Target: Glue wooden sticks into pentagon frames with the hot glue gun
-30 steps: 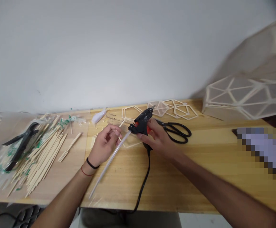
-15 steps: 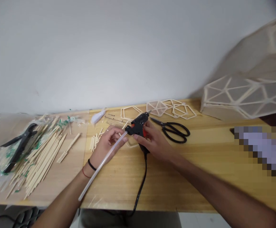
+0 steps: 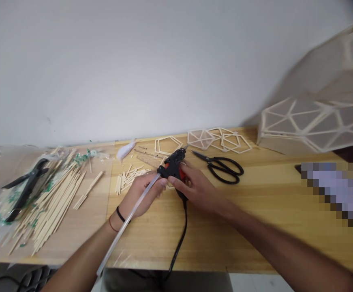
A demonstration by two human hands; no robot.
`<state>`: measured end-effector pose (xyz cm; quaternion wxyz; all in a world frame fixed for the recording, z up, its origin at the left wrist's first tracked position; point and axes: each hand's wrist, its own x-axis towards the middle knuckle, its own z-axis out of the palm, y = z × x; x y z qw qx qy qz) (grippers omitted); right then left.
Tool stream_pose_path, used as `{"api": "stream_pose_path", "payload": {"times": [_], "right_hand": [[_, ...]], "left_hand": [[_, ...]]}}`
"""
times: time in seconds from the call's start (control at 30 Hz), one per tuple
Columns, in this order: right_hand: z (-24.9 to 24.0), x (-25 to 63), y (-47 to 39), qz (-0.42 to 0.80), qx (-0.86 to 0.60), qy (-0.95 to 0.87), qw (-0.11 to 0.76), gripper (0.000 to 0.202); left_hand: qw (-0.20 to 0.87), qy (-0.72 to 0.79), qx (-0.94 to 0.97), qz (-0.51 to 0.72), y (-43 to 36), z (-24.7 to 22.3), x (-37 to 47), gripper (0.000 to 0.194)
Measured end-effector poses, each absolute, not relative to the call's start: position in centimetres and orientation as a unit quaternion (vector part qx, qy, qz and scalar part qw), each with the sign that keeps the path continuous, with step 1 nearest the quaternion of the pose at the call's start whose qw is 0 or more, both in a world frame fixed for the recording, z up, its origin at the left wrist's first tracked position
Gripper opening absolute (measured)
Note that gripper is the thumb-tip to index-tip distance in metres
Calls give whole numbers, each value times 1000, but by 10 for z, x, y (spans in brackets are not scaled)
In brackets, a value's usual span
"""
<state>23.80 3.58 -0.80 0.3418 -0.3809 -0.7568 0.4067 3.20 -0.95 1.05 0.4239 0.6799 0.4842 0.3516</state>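
Observation:
My right hand (image 3: 196,184) is wrapped around the handle of a black hot glue gun (image 3: 173,164) with a red trigger, its nozzle pointing away and to the right. A long translucent glue stick (image 3: 127,225) sticks out of the gun's rear and slants down over my left wrist. My left hand (image 3: 146,192) is closed at the gun's back end, thumb and fingers on either side of the stick; its fingertips are partly hidden. Black-handled scissors (image 3: 225,168) lie right of the gun. Short cut wooden sticks (image 3: 127,178) lie beyond my left hand.
Long wooden sticks (image 3: 57,202) and a black cutter (image 3: 27,188) cover the left side. Pentagon stick frames (image 3: 235,141) and a clear ruler (image 3: 147,156) lie near the wall. A large panelled stick structure (image 3: 313,125) stands at right. The gun's cord (image 3: 180,239) runs off the front edge.
The glue gun and stick have shifted slightly down and left with my right hand. My left fingers have closed in around the gun's rear end.

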Motion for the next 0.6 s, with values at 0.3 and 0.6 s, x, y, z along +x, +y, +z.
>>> {"api": "stream_pose_path", "payload": {"times": [0.3,0.6], "right_hand": [[-9,238,32,390,-356,-776,346,25],[-4,238,29,386,-339,-796,319,38]], "left_hand": [[520,474,601,379,-12,9,38,41],[503,499,584,395,-15,15,40,44]]}}
